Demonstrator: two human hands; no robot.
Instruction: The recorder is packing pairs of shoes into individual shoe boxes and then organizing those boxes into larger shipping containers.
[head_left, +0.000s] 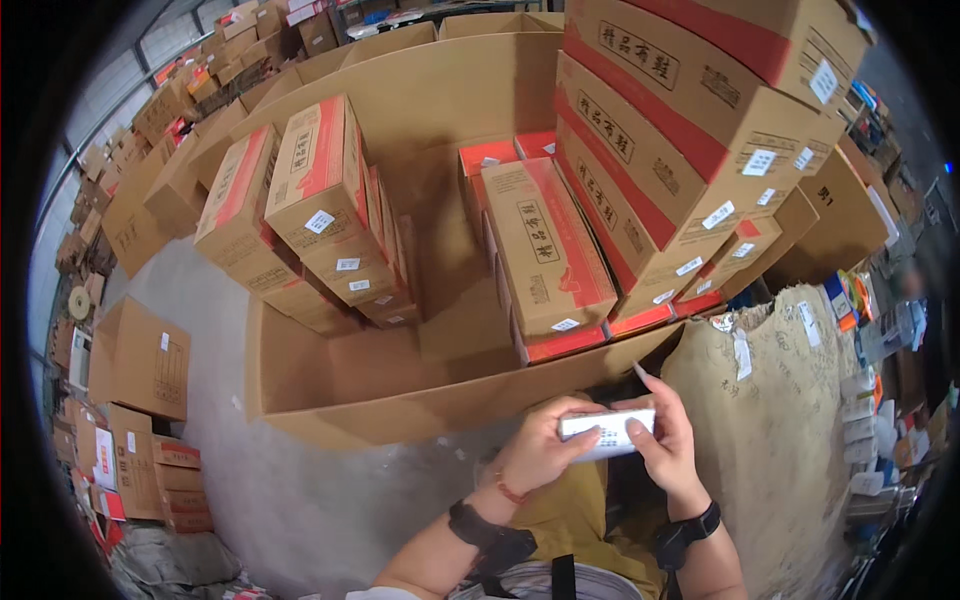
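Between my two hands is a small white stack of labels (613,424) with dark print on its upper face. My left hand (540,440) grips its left end, thumb on top. The right end is held by my right hand (673,445), its thumb pressed on the face and its index finger raised. Just beyond the hands stands a large open cardboard bin (350,420). Inside it, brown and red shoe cartons (545,250) with small white labels are piled at the right, and another pile of cartons (325,190) stands at the left.
A tall carton stack (680,130) rises at the bin's right. A worn, written-on cardboard surface (775,420) lies to my right, with small bottles and goods (870,430) beyond. At the left, a brown carton (140,355) stands above several smaller boxes (180,485) beside the grey floor (300,510).
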